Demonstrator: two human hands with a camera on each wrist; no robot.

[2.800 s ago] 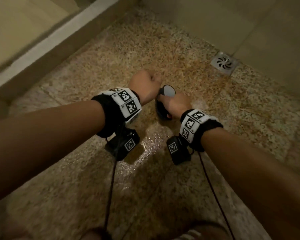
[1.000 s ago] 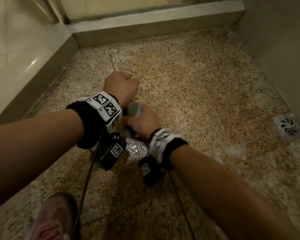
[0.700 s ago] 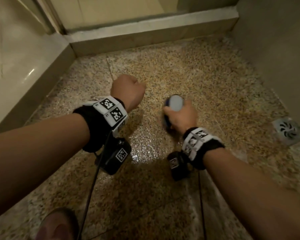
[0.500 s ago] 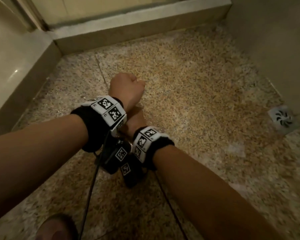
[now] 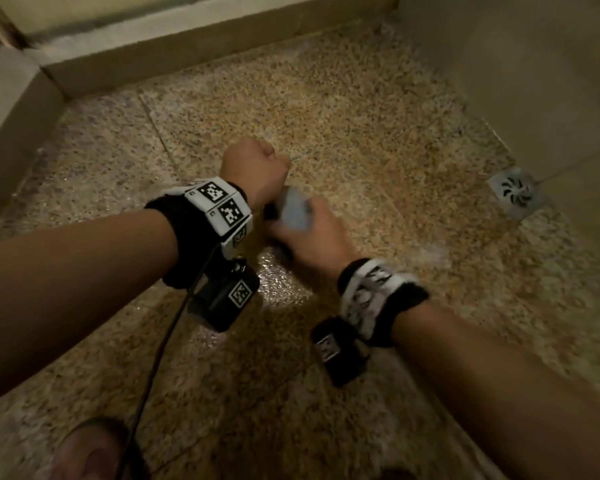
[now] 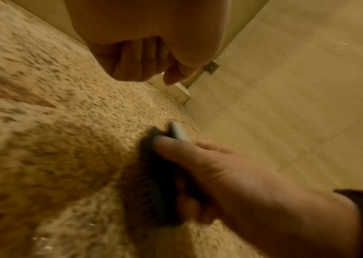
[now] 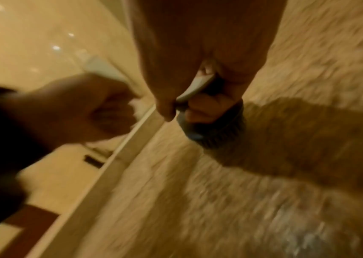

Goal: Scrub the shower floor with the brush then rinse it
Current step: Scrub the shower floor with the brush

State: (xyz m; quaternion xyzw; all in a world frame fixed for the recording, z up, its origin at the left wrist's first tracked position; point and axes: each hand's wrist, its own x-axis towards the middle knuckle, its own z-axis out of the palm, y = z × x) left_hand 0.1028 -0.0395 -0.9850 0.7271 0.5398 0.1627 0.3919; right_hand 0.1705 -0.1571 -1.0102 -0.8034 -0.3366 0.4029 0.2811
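My right hand (image 5: pixel 312 230) grips a scrub brush (image 5: pixel 293 211) with a pale grey handle and dark bristles, pressed bristles-down on the speckled granite shower floor (image 5: pixel 378 140). In the right wrist view the fingers curl round the brush (image 7: pixel 200 111) handle. The left wrist view shows the same brush (image 6: pixel 160 167) under that hand, blurred. My left hand (image 5: pixel 257 168) hovers just left of the brush as a closed fist and holds nothing; its curled fingers (image 6: pixel 132 62) show in the left wrist view. A wet shiny patch (image 5: pixel 281 282) lies below the brush.
A square metal drain (image 5: pixel 515 192) sits at the right by the tiled wall (image 5: pixel 516 64). A raised stone curb (image 5: pixel 187 39) bounds the floor at the back and left. My sandalled foot (image 5: pixel 94 452) stands at the bottom left. A cable hangs from the left wrist.
The right hand has swept the brush back and forth across the floor, last sliding out to the right from under the left wrist. The left fist has stayed hovering in place.
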